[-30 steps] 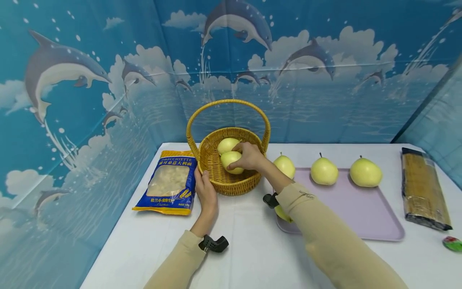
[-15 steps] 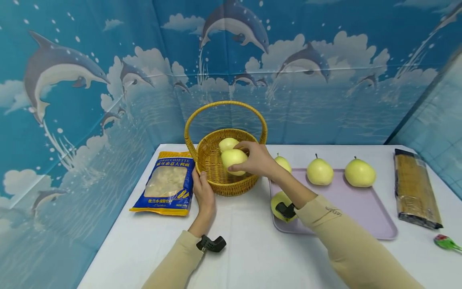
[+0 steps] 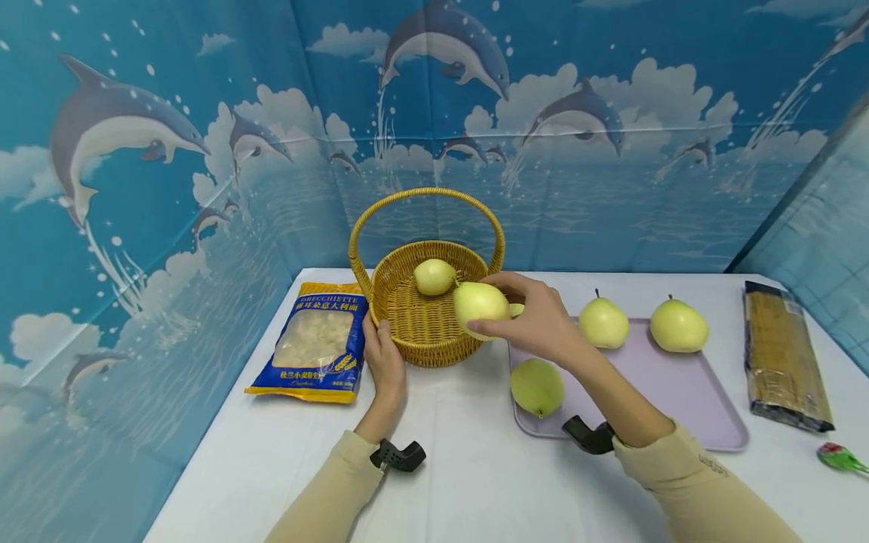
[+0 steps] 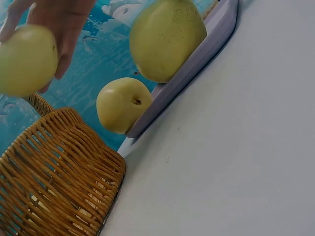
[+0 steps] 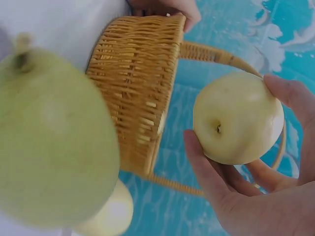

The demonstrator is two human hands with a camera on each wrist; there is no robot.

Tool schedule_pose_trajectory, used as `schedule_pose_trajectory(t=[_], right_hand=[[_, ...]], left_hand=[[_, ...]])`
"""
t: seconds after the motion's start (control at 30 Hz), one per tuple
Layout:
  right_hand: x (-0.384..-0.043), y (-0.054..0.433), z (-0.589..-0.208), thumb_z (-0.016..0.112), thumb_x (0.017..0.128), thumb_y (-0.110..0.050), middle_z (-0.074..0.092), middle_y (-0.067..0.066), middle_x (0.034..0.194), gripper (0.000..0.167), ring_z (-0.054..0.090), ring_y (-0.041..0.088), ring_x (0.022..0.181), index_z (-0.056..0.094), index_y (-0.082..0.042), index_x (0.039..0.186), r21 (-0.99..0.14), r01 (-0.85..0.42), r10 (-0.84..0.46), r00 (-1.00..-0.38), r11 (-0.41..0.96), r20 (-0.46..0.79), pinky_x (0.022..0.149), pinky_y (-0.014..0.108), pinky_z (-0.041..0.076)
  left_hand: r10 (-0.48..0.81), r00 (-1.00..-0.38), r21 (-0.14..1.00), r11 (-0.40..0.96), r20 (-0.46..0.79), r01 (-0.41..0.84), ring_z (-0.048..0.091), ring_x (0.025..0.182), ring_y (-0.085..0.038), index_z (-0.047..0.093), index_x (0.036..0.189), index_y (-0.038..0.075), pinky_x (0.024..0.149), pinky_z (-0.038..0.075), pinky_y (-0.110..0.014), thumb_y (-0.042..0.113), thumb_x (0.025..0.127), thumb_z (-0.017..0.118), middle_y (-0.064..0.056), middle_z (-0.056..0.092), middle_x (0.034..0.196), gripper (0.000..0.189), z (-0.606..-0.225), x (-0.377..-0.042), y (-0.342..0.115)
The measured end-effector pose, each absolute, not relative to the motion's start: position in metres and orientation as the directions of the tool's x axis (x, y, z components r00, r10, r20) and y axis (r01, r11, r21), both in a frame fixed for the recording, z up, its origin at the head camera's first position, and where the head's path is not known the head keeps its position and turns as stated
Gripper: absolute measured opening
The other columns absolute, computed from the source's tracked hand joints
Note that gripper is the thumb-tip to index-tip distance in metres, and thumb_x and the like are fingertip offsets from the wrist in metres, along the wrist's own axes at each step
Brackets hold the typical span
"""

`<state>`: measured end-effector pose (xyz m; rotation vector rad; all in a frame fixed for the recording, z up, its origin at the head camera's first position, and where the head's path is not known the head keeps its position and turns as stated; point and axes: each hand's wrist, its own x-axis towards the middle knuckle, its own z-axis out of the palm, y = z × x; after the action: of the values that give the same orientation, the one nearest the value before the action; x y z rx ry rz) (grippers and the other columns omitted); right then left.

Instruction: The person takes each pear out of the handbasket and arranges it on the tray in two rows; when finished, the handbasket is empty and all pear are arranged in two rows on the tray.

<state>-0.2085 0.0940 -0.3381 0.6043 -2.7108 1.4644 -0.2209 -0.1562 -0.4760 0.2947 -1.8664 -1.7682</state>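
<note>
My right hand [image 3: 543,320] grips a pale green-yellow pear [image 3: 480,311] between thumb and fingers, above the right rim of a wicker basket [image 3: 434,354] with a tall hoop handle. In the right wrist view, the held pear [image 5: 238,118] shows its blossom end, clear of the basket. Another pear [image 3: 434,277] lies inside the basket at the back. My left hand [image 3: 387,366] holds the basket's front left side, thumb at the rim. The left wrist view shows the basket's woven wall [image 4: 64,172] close up.
Right of the basket lies a lilac tray [image 3: 652,407] with several pears, including a near one [image 3: 538,387]. A blue pasta bag [image 3: 312,343] lies left of the basket. A brown-gold packet [image 3: 787,354] and a small red-green item [image 3: 840,457] are at far right.
My right hand has lifted one pear from inside the basket and moved it rightward to the rim. The other pear stays inside. My left hand keeps its place on the basket.
</note>
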Motion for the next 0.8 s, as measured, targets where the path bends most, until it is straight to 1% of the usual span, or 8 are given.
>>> schedule_pose_trajectory(t=[0.1, 0.2, 0.43, 0.53, 0.63, 0.7, 0.8], right_hand=[[-0.200, 0.112, -0.339, 0.089, 0.083, -0.043, 0.068, 0.000, 0.137, 0.065, 0.066, 0.026, 0.126, 0.064, -0.025, 0.141, -0.819, -0.326, -0.324, -0.928, 0.472, 0.183, 0.094, 0.048, 0.059], [-0.191, 0.128, -0.340, 0.087, 0.086, -0.043, 0.068, 0.002, 0.138, 0.063, 0.065, 0.028, 0.126, 0.063, -0.025, 0.141, -0.822, -0.316, -0.308, -0.934, 0.474, 0.181, 0.095, 0.050, 0.059], [-0.175, 0.158, -0.349, 0.086, 0.086, -0.048, 0.066, 0.004, 0.138, 0.066, 0.064, 0.030, 0.124, 0.061, -0.023, 0.142, -0.775, -0.277, -0.252, -0.955, 0.569, 0.157, 0.093, 0.049, 0.059], [-0.169, 0.170, -0.353, 0.086, 0.086, -0.049, 0.065, 0.006, 0.138, 0.068, 0.064, 0.034, 0.127, 0.061, -0.020, 0.142, -0.768, -0.247, -0.226, -0.964, 0.591, 0.137, 0.095, 0.053, 0.060], [-0.162, 0.183, -0.356, 0.085, 0.087, -0.049, 0.065, 0.009, 0.139, 0.069, 0.063, 0.038, 0.128, 0.060, -0.016, 0.142, -0.758, -0.228, -0.206, -0.970, 0.611, 0.125, 0.097, 0.057, 0.057], [-0.158, 0.191, -0.358, 0.084, 0.087, -0.050, 0.066, 0.010, 0.138, 0.070, 0.063, 0.038, 0.127, 0.060, -0.015, 0.142, -0.743, -0.216, -0.194, -0.974, 0.633, 0.118, 0.096, 0.056, 0.056], [-0.153, 0.203, -0.364, 0.084, 0.087, -0.050, 0.067, 0.014, 0.137, 0.073, 0.063, 0.039, 0.125, 0.059, -0.011, 0.143, -0.722, -0.193, -0.172, -0.980, 0.665, 0.104, 0.092, 0.051, 0.055]], left_hand=[[-0.509, -0.828, 0.972, 0.112, 0.236, 0.207, 0.044, 0.150, -0.021, 0.041, 0.162, 0.020, 0.128, 0.033, -0.042, 0.029, 0.111, 0.038, -0.005, 0.048, 0.163, 0.052, -0.476, -0.221, -0.156], [-0.504, -0.833, 0.974, 0.110, 0.227, 0.198, 0.044, 0.149, -0.019, 0.039, 0.163, 0.021, 0.127, 0.034, -0.039, 0.030, 0.111, 0.037, -0.003, 0.047, 0.163, 0.052, -0.475, -0.220, -0.156], [-0.503, -0.837, 0.977, 0.096, 0.213, 0.191, 0.042, 0.151, -0.018, 0.037, 0.164, 0.023, 0.128, 0.033, -0.039, 0.030, 0.112, 0.037, -0.001, 0.045, 0.165, 0.053, -0.475, -0.220, -0.156], [-0.500, -0.839, 0.977, 0.094, 0.212, 0.191, 0.042, 0.151, -0.016, 0.037, 0.164, 0.024, 0.128, 0.033, -0.037, 0.030, 0.112, 0.036, 0.000, 0.045, 0.165, 0.052, -0.475, -0.220, -0.156], [-0.498, -0.840, 0.976, 0.100, 0.217, 0.193, 0.043, 0.150, -0.016, 0.038, 0.163, 0.025, 0.128, 0.033, -0.037, 0.030, 0.112, 0.036, 0.000, 0.047, 0.164, 0.052, -0.475, -0.220, -0.156], [-0.495, -0.841, 0.976, 0.101, 0.217, 0.193, 0.043, 0.150, -0.015, 0.037, 0.163, 0.025, 0.128, 0.033, -0.037, 0.030, 0.112, 0.036, 0.001, 0.047, 0.164, 0.052, -0.475, -0.220, -0.156], [-0.498, -0.840, 0.977, 0.104, 0.215, 0.188, 0.043, 0.150, -0.015, 0.038, 0.163, 0.026, 0.127, 0.033, -0.037, 0.031, 0.112, 0.036, 0.001, 0.047, 0.163, 0.052, -0.474, -0.219, -0.155]])
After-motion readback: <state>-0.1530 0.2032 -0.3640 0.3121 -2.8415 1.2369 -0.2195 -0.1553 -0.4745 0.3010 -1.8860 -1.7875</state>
